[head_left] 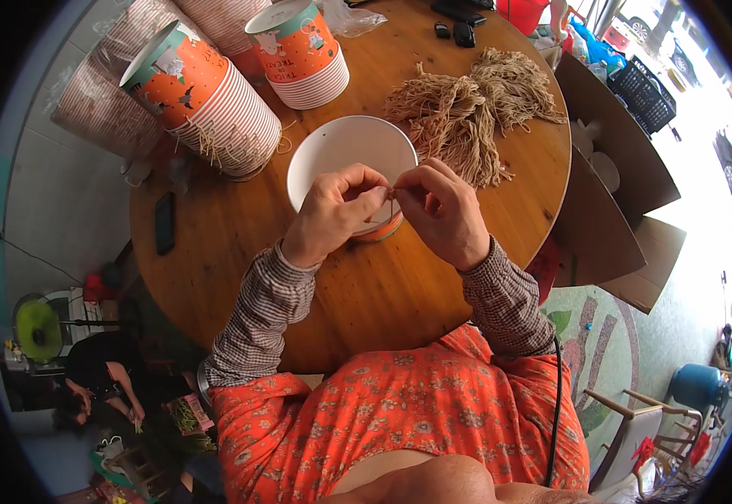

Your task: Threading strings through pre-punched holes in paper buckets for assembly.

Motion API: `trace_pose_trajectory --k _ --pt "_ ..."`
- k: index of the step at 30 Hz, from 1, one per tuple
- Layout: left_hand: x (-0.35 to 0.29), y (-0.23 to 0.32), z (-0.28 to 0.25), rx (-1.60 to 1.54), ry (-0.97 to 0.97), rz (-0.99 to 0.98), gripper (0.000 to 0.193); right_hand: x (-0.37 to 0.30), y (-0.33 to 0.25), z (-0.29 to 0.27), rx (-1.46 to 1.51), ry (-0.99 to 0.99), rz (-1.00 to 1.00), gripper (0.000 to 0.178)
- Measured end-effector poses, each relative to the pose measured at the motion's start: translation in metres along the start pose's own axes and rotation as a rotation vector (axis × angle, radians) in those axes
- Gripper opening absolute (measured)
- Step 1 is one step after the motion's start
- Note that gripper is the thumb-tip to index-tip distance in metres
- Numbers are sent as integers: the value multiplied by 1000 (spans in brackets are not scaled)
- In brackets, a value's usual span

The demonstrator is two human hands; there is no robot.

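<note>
A white-lined paper bucket (332,144) with an orange outer wall sits in front of me on the round wooden table (366,315). Over its near rim, my left hand (338,210) and my right hand (443,210) meet with fingertips pinched together. Between them is what looks like the end of a thin cord, mostly covered by my fingers. A loose heap of tan cords (479,113) lies beyond my right hand. To the left stand a tall nested stack of orange-and-green buckets (215,101), with cord ends along its side, and a shorter stack (299,55).
More nested buckets (105,113) crowd the far left. A dark phone (165,223) lies near the table's left edge, and small black items (463,34) at the far edge. An open cardboard box (601,218) stands at the right. Another person (101,378) sits lower left near a green fan (38,329).
</note>
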State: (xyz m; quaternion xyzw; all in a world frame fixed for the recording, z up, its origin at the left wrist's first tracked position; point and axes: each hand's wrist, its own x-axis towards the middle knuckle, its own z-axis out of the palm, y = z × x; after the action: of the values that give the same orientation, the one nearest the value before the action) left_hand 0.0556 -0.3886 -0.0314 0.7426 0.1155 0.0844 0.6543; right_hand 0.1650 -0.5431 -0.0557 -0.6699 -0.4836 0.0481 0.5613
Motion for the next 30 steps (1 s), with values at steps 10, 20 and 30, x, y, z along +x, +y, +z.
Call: trace_pose_trajectory --k 10,20,30 --pt "11 -12 -11 -647 -164 -219 22 -3 9 15 211 112 8 13" --pt "4 1 -10 -262 -122 -68 18 4 15 12 304 140 31 10" --pt "1 -1 -5 -9 -5 20 12 0 23 15 235 111 124 9"
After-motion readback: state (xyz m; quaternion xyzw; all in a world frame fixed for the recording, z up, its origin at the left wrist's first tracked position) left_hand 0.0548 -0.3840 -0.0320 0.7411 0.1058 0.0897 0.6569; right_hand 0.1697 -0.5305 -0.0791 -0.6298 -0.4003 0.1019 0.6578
